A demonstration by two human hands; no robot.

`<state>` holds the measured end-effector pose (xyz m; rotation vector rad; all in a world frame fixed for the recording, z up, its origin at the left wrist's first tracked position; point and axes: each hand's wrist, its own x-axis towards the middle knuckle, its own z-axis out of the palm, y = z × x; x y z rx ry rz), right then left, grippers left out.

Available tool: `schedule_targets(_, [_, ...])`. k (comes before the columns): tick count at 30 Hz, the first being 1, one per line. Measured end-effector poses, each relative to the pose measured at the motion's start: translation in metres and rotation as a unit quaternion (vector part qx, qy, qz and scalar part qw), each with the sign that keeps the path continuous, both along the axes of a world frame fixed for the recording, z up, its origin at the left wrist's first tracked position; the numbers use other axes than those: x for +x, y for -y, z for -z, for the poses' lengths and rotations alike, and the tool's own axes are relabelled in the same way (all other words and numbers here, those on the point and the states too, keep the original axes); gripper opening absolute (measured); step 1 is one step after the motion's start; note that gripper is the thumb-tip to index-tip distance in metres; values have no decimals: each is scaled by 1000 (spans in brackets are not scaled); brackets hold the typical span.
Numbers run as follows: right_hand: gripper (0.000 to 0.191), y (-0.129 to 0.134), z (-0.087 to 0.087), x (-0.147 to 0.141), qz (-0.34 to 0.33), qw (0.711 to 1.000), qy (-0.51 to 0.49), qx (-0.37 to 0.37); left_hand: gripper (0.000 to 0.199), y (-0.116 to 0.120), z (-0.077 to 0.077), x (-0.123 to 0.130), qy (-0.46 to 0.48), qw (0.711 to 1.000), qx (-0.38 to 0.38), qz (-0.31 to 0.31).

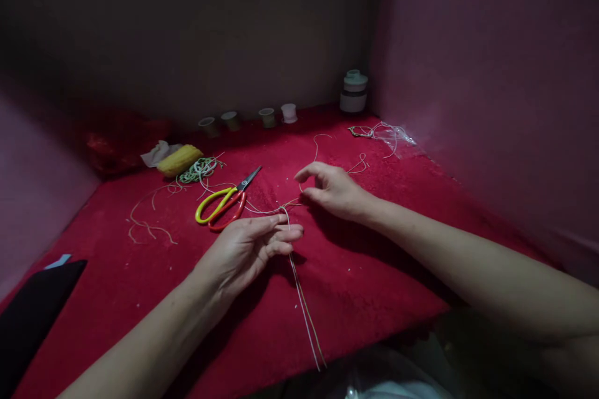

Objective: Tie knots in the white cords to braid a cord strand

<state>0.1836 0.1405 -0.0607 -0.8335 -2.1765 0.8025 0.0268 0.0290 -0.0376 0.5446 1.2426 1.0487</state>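
My left hand (255, 243) pinches thin cords (299, 290) near a small knot, thumb against fingers. The pale and tan cord ends hang over its fingers toward the table's front edge. To its right, my right hand (334, 190) is curled, thumb and index tips a little apart, with a thin strand running from the knot into it. Other strands show beyond this hand. Scissors (227, 202) with one yellow and one red handle lie just past my left hand, blades slightly apart.
A red cloth (365, 312) covers the table. Thread spools (289, 113) and a white container (354, 92) stand along the back wall. A yellow roll (180, 161) and tangled green and white cord (201, 169) lie left. A clear plastic bag (400, 140) lies right; a black object (37, 318) sits front left.
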Motion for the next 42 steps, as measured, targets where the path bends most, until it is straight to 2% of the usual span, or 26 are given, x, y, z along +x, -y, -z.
schedule_targets(3, [24,13,3,-15,-54,997,55,18,15,-4,7,3,40,999,-6,14])
schedule_targets(8, [13,14,8,-20,-48,991,114,42,16,-9,14,-4,55,996,-20,65])
schedule_targets(17, [14,18,7,-20,-39,995,78,46,10,-9,12,-3,33,995,-20,92])
schedule_targets(26, [17,19,-3,-23,-47,993,78,-70,9,-7,13,-3,29,994,-11,104])
schedule_targets(34, [16,16,-3,-21,-25,994,103,-17,7,-7,14,-2,36,993,1,110])
schedule_targets(42, [10,10,1,-24,-37,994,84,-57,6,-6,14,-2,37,993,1,113])
